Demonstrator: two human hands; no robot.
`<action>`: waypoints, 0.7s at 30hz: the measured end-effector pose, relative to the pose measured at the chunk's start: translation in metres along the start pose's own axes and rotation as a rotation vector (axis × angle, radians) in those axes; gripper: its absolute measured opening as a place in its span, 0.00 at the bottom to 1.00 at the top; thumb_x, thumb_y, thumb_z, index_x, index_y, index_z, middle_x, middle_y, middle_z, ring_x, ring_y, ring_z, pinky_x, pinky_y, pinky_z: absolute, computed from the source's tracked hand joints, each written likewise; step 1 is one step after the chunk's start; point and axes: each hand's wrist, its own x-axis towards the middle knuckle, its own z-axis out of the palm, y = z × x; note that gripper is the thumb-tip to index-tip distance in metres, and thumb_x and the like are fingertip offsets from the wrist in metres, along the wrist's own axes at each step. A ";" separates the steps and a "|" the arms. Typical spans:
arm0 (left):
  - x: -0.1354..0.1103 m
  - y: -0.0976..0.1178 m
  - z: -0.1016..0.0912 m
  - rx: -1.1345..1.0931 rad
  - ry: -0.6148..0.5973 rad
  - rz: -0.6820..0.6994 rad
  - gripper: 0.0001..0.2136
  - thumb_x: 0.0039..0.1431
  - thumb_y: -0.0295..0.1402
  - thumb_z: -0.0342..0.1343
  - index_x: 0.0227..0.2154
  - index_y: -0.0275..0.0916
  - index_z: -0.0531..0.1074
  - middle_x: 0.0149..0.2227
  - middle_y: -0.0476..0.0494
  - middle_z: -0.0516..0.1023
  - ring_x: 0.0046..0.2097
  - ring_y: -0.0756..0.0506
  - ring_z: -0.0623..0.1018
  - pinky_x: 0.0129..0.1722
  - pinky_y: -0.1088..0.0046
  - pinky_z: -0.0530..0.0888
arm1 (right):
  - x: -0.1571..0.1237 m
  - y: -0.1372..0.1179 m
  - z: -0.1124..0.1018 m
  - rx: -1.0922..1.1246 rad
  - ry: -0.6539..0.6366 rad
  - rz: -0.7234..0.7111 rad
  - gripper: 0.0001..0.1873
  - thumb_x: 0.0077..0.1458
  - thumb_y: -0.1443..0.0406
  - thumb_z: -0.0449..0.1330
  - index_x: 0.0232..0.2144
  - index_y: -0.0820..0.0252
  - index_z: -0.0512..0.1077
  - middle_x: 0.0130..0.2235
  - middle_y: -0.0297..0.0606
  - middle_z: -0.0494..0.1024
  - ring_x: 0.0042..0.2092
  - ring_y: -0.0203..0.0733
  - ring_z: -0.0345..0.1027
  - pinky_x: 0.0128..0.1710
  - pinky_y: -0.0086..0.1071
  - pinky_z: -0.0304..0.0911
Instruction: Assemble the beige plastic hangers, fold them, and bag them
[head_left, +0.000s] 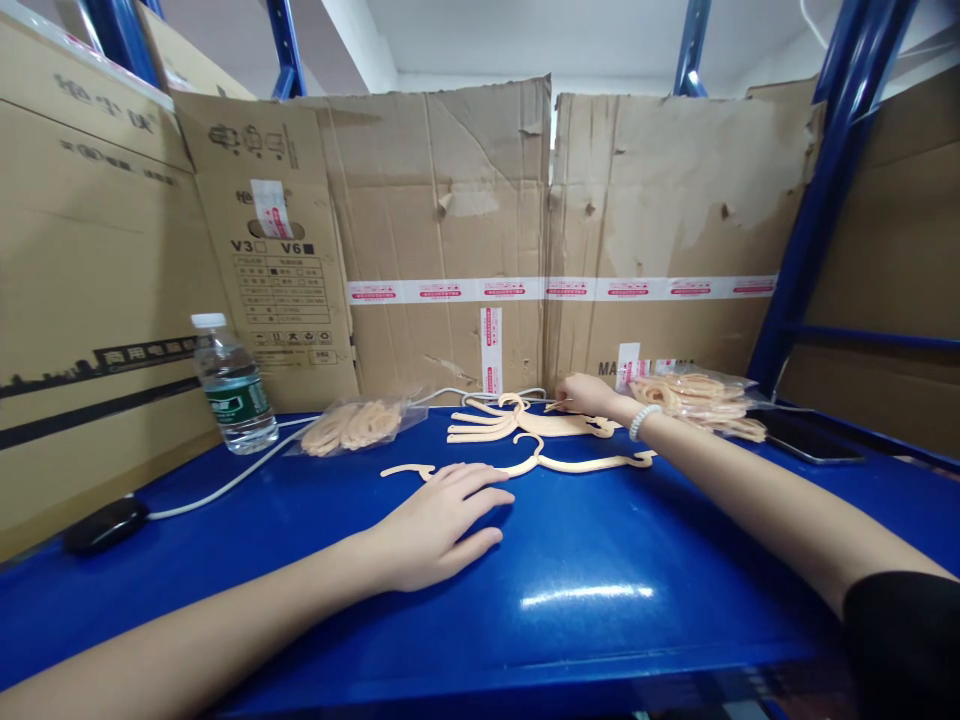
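A beige clothes hanger (pixel 592 465) lies flat on the blue tabletop (pixel 600 545), its hook pointing away from me. My left hand (pixel 450 525) rests over the hanger's left part, palm down with fingers spread, covering some of it. Just behind lies a pile of similar beige hangers (pixel 559 426), their arms bunched together. At the back of this pile my right hand (pixel 583 393) is closed with its fingers curled together. A thin light-coloured bit shows by its fingertips, too small to name. A pale beaded band (pixel 643 421) circles my right wrist.
Clear bags of beige rings or loops (pixel 352 425) and beige pieces (pixel 694 392) lie left and right. A water bottle (pixel 234 385), a black device (pixel 106 524) with a white cable, and a dark phone (pixel 811 440) are on the table. Cardboard (pixel 450 230) walls the back.
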 end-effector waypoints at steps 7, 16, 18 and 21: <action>-0.001 0.007 -0.005 -0.089 0.012 -0.002 0.17 0.64 0.34 0.49 0.55 0.41 0.65 0.60 0.38 0.67 0.62 0.38 0.63 0.61 0.53 0.60 | 0.001 0.000 -0.033 0.116 0.185 -0.045 0.08 0.54 0.67 0.59 0.30 0.61 0.79 0.36 0.41 0.80 0.37 0.41 0.72 0.37 0.28 0.61; 0.009 0.012 0.001 -0.919 0.280 -0.430 0.18 0.57 0.37 0.55 0.50 0.40 0.66 0.52 0.37 0.71 0.46 0.42 0.77 0.40 0.65 0.76 | -0.056 -0.084 -0.088 0.779 0.280 -0.212 0.13 0.53 0.57 0.62 0.28 0.63 0.75 0.28 0.36 0.77 0.29 0.36 0.68 0.30 0.30 0.62; 0.011 0.012 0.003 -0.985 0.315 -0.500 0.22 0.54 0.40 0.59 0.50 0.40 0.64 0.48 0.38 0.73 0.34 0.46 0.78 0.27 0.72 0.74 | -0.071 -0.111 -0.090 0.902 0.217 -0.297 0.12 0.51 0.57 0.63 0.29 0.62 0.74 0.27 0.35 0.76 0.29 0.36 0.68 0.29 0.30 0.62; 0.012 0.013 0.005 -1.005 0.297 -0.511 0.18 0.52 0.43 0.60 0.41 0.37 0.69 0.33 0.46 0.75 0.22 0.52 0.72 0.17 0.79 0.65 | -0.083 -0.144 -0.088 1.025 0.181 -0.324 0.11 0.49 0.59 0.65 0.28 0.62 0.73 0.26 0.34 0.76 0.28 0.35 0.67 0.27 0.28 0.62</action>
